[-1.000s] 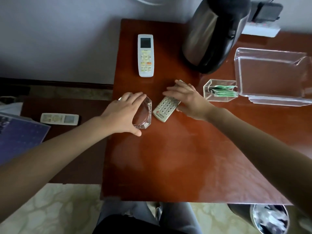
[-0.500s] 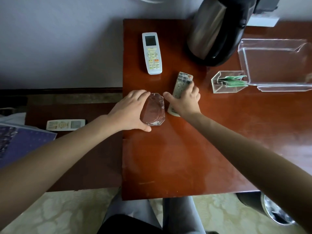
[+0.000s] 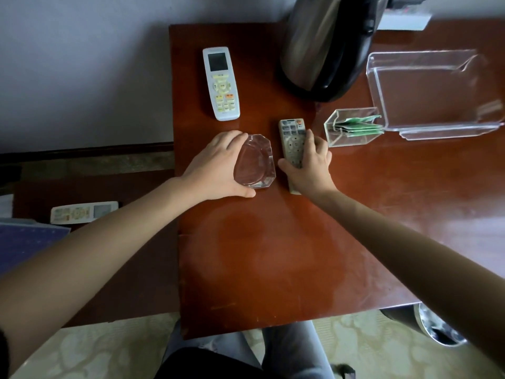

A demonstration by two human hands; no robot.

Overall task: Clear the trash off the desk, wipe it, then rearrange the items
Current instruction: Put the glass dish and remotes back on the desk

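Status: looks like the rearrange stage.

- Desk: no loose trash visible on it. Faint smear sheen on the bare top nearer the person than the kettle, so I'd judge the wipe is done. Bin sits on the floor, well in front of the kettle and to its right, only partly in view.
- Left hand: curled round the left rim of the glass ashtray, thumb on its near edge. The ashtray is on the desk, in front of the kettle and to its left.
- Right hand: clamped on the grey remote, thumb on its left edge, fingers over the right. The remote is straight in front of the kettle and points toward it. Can't tell if it's lifted or flat on the desk.
- Ashtray and grey remote are side by side, with a small gap between them.
- White remote: left of the kettle, lying flat, untouched.
- Holder with green sachets: in front of the kettle and to its right, just beside the grey remote. Clear tray: right of the kettle, and the holder touches its front corner.

Left to do, my read: set down the ashtray and grey remote, line them up with the white remote, and maybe square up the holder and tray.
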